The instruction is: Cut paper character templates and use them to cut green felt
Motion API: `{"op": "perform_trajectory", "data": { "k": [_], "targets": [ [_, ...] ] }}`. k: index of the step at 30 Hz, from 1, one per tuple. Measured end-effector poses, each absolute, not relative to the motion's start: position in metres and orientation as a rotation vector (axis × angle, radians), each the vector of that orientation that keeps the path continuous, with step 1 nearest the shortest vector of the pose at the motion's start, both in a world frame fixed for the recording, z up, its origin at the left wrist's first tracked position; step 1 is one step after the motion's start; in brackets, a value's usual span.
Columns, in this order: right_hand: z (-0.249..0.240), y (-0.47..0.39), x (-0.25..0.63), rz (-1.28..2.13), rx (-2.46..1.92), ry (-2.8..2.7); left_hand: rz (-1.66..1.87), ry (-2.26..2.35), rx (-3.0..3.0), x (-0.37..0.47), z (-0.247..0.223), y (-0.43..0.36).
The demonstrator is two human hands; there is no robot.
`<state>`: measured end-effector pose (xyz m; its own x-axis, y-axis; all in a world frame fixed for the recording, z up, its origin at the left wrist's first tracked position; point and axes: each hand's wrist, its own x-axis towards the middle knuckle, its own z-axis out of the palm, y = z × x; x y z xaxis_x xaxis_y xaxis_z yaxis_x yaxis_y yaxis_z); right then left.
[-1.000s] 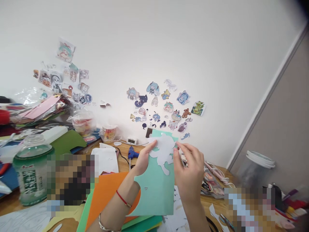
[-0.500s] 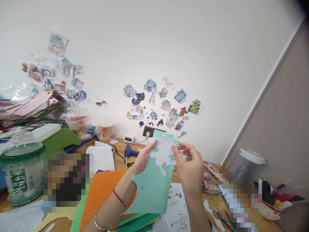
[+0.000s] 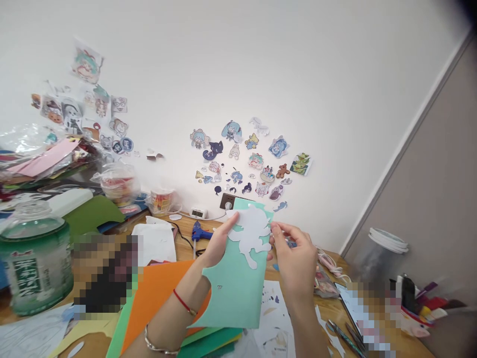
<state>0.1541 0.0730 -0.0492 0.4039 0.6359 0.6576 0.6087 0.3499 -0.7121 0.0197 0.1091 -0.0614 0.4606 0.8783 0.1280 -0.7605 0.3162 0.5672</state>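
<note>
Mint paper points lengthwise upward; left hand holds it and white cutout, right hand pinched narrow.

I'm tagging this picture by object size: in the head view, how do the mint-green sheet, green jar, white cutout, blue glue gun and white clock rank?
1. Mint-green sheet and green jar: too alike to rank
2. White cutout
3. Blue glue gun, partly hidden
4. White clock

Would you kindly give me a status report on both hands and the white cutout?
Left hand holding white cutout against mint-green sheet. Right hand at cutout's right edge, contact unclear. Orange sheet nearby, clear of cutout.
</note>
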Motion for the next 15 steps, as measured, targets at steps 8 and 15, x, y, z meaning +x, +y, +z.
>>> {"op": "perform_trajectory", "data": {
  "k": [8,15],
  "targets": [
    [-0.0445,0.0719,0.1627,0.084,-1.356,-1.444,1.056,0.182,0.63,0.0196,-0.0598,0.1056],
    [-0.0464,0.0732,0.1605,0.227,-1.432,-1.359,1.075,0.217,0.649,0.0183,-0.0618,0.1105]
  ]
}}
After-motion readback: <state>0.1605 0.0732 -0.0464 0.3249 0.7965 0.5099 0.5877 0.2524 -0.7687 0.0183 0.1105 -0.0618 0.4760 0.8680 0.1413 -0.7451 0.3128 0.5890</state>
